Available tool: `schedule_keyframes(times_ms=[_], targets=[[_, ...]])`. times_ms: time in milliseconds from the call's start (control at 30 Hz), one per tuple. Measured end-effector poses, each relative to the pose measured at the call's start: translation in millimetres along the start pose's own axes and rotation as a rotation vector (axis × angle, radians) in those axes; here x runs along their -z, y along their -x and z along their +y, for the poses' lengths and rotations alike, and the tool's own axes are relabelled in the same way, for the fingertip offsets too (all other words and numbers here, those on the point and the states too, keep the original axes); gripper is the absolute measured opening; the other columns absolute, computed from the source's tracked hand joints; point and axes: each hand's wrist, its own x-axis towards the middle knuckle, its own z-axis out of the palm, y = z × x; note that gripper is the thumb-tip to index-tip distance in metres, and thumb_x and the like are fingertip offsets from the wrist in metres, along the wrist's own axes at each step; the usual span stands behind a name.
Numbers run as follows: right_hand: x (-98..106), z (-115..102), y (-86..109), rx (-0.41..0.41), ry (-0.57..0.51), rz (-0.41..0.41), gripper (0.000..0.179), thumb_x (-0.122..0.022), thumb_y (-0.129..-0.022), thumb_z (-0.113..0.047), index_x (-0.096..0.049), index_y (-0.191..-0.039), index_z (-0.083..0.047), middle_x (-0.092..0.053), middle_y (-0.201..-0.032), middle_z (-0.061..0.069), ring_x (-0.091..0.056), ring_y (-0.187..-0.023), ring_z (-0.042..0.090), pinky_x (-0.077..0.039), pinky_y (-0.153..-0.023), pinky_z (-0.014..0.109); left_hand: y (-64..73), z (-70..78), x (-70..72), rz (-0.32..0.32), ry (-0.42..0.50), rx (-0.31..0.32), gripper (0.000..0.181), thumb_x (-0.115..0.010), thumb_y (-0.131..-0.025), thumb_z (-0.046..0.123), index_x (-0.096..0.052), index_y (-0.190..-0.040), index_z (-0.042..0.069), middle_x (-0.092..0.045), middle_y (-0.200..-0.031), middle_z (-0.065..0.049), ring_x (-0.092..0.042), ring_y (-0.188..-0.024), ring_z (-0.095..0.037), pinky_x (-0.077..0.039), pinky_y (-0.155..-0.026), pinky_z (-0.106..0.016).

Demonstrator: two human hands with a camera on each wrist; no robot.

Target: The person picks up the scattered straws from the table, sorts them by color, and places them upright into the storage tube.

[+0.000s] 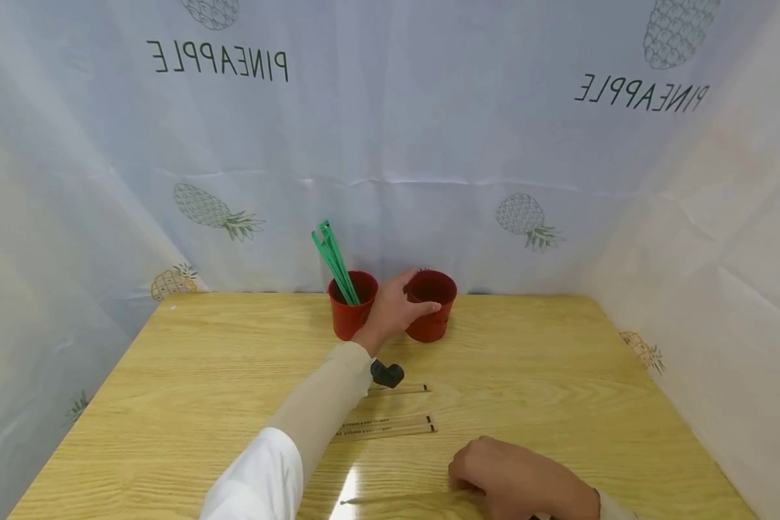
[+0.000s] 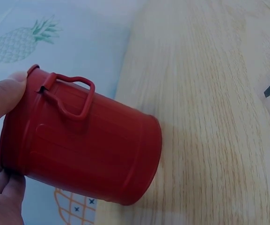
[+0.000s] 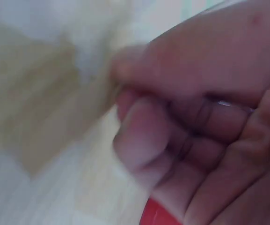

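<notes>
My left hand (image 1: 393,310) grips a small red metal bucket (image 1: 431,318) by its rim, thumb on the near side. In the left wrist view this red bucket (image 2: 92,136) has a wire handle on its side. Just left of that hand is a second red bucket (image 1: 349,323), with several green sticks (image 1: 335,263) leaning in it. Low on the right, my right hand (image 1: 513,473) pinches a long thin tan strip (image 1: 403,498) that points left. The tan strip (image 3: 55,126) is blurred in the right wrist view, between thumb and curled fingers (image 3: 144,136).
Several flat tan strips (image 1: 390,427) with dark print and black ends lie mid-table, partly behind my left forearm. A black device (image 1: 387,373) shows at my left wrist. White pineapple-print cloth (image 1: 390,144) hangs behind the wooden table (image 1: 559,390) and along its sides.
</notes>
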Motion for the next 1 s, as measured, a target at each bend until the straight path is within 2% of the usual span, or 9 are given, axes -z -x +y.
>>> schedule_keyframes(times_ms=[100, 267, 433, 567, 700, 1000], targets=[[11, 13, 2.2, 0.101, -0.129, 0.075, 0.024, -0.07, -0.093, 0.0, -0.067, -0.081, -0.02, -0.047, -0.067, -0.016, -0.034, -0.059, -0.011, -0.038, -0.053, 0.007, 0.8, 0.9, 0.3, 0.001, 0.005, 0.003, 0.066, -0.084, -0.089, 0.033, -0.056, -0.148, 0.02, -0.067, -0.141, 0.001, -0.061, -0.125, -0.02, -0.058, -0.104, -0.042], [29, 28, 0.3, 0.218, -0.303, 0.2, 0.021, -0.073, -0.092, 0.002, -0.065, -0.086, -0.016, -0.056, -0.071, -0.003, -0.044, -0.067, -0.012, -0.048, -0.058, 0.013, 2.2, 2.0, 0.4, 0.01, -0.002, 0.008, 0.071, -0.085, -0.089, 0.033, -0.054, -0.151, 0.018, -0.066, -0.143, -0.001, -0.061, -0.127, -0.021, -0.057, -0.106, -0.043], [52, 40, -4.2, 0.261, -0.431, 0.321, 0.016, -0.069, -0.096, 0.004, -0.064, -0.087, -0.009, -0.058, -0.071, 0.007, -0.05, -0.068, -0.005, -0.053, -0.06, 0.02, 3.2, 2.3, -0.1, 0.01, 0.003, 0.003, 0.08, -0.085, -0.089, 0.032, -0.047, -0.157, 0.012, -0.06, -0.151, -0.005, -0.058, -0.136, -0.025, -0.054, -0.111, -0.047], [72, 51, -8.6, 0.246, -0.466, 0.423, 0.01, -0.068, -0.094, 0.009, -0.067, -0.095, -0.001, -0.062, -0.078, 0.011, -0.056, -0.067, 0.004, -0.056, -0.062, 0.025, 3.4, 2.0, -0.2, 0.006, 0.005, 0.014, 0.085, -0.085, -0.089, 0.033, -0.043, -0.16, 0.01, -0.056, -0.156, -0.007, -0.055, -0.142, -0.027, -0.051, -0.115, -0.049], [89, 59, -16.1, 0.213, -0.463, 0.511, 0.009, -0.07, -0.093, 0.008, -0.068, -0.098, 0.001, -0.064, -0.082, 0.013, -0.057, -0.068, 0.009, -0.055, -0.06, 0.026, 2.8, 2.3, -0.1, 0.006, 0.011, 0.019, 0.086, -0.085, -0.089, 0.032, -0.042, -0.16, 0.01, -0.058, -0.154, -0.007, -0.057, -0.139, -0.026, -0.051, -0.114, -0.048], [121, 68, -38.3, 0.064, -0.478, 0.605, 0.007, -0.071, -0.093, 0.005, -0.068, -0.1, 0.006, -0.065, -0.082, 0.011, -0.058, -0.066, 0.012, -0.055, -0.059, 0.029, 2.0, 2.1, 1.2, 0.003, 0.014, 0.04, 0.088, -0.085, -0.088, 0.033, -0.041, -0.16, 0.008, -0.057, -0.155, -0.009, -0.057, -0.14, -0.028, -0.052, -0.113, -0.049]])
